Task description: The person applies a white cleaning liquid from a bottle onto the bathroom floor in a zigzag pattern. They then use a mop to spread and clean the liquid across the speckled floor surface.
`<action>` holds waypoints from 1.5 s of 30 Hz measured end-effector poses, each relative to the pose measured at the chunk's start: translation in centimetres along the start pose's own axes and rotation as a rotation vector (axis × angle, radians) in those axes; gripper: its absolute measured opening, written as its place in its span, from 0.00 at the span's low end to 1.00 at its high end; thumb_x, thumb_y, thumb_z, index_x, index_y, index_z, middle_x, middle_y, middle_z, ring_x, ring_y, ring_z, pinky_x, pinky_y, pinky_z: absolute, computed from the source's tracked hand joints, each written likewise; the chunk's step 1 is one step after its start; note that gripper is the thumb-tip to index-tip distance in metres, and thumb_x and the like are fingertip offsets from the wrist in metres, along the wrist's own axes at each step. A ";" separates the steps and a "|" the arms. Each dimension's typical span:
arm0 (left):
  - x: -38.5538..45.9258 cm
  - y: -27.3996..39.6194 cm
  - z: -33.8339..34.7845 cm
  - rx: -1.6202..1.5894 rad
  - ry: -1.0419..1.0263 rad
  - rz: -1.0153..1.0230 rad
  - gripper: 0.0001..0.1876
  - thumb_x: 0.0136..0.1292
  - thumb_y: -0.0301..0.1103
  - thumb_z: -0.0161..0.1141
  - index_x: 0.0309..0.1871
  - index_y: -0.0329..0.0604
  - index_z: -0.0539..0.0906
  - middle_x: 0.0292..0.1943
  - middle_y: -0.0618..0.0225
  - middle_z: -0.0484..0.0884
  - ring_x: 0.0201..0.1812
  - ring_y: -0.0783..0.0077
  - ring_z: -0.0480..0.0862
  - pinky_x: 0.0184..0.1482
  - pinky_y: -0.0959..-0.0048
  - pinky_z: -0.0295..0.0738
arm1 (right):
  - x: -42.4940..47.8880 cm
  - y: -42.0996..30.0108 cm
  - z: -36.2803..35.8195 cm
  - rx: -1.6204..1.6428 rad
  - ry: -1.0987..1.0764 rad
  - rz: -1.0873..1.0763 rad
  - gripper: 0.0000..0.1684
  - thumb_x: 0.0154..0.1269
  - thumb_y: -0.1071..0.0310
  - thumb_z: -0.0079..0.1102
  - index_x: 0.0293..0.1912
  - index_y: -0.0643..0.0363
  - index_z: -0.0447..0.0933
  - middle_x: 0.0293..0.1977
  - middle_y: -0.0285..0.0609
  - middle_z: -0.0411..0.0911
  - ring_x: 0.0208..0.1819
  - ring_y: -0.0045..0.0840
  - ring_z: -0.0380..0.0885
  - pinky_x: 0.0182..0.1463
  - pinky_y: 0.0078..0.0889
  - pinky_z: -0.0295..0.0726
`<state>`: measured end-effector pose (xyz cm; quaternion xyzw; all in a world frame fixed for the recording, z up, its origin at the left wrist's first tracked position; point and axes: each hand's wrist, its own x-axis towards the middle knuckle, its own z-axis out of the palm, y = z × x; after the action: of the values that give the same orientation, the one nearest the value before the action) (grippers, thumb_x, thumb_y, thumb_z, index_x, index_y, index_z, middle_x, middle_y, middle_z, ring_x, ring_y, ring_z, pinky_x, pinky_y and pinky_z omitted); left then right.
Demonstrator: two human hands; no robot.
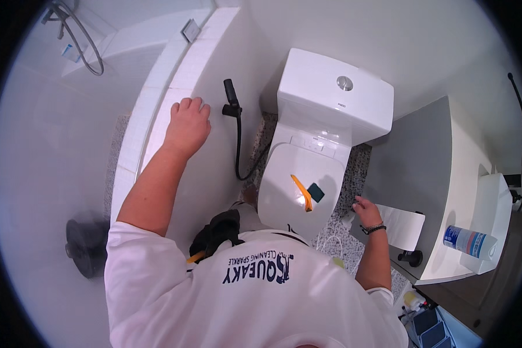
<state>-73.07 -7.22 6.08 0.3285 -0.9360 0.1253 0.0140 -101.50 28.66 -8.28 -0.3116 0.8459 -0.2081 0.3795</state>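
My left hand (188,126) is at the white tiled ledge (178,80) of the half wall, fingers bent near its edge; whether it holds anything is unclear. My right hand (369,213) hangs between the toilet and the toilet paper roll (402,226), fingers loosely bent, with nothing visible between them. Before me stands a white toilet (335,98) with its lid (282,169) down. On the lid lie an orange plastic scraper-like tool (302,191) and a dark green scouring pad (316,192), side by side.
A black bidet sprayer (231,98) hangs on the half wall, its hose beside the toilet. At right, a labelled bottle (467,242) stands by the white basin (489,204). A black bin (87,245) and a shower hose (85,39) are at left. A blue folding step stool (433,330) is lower right.
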 end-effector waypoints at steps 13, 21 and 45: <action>0.3 -1.0 0.2 -0.102 0.014 -0.012 0.16 0.39 0.37 0.55 0.34 0.42 0.74 0.37 0.66 0.69 0.42 0.67 0.66 0.45 0.67 0.57 | -1.3 4.7 4.4 -0.174 -0.236 0.010 0.23 0.48 0.56 0.48 0.43 0.57 0.67 0.35 0.49 0.71 0.39 0.35 0.70 0.42 0.30 0.67; 0.1 -0.7 0.0 -0.104 -0.025 -0.020 0.16 0.39 0.39 0.54 0.34 0.42 0.75 0.37 0.65 0.69 0.43 0.67 0.65 0.46 0.67 0.57 | -4.1 5.3 5.2 -0.246 -0.217 0.026 0.22 0.48 0.59 0.49 0.43 0.61 0.67 0.36 0.48 0.71 0.39 0.31 0.70 0.43 0.25 0.66; -34.8 18.6 -3.7 -0.898 0.302 -0.098 0.09 0.41 0.32 0.50 0.29 0.42 0.74 0.27 0.63 0.71 0.32 0.62 0.71 0.37 0.67 0.66 | -15.8 7.4 15.3 -0.521 -0.448 -0.227 0.23 0.46 0.60 0.51 0.43 0.62 0.68 0.32 0.48 0.73 0.35 0.31 0.72 0.40 0.28 0.68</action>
<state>-57.51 28.97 1.73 0.3119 -0.8684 -0.2462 0.2965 -84.24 43.04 -14.08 -0.5276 0.7264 0.0473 0.4378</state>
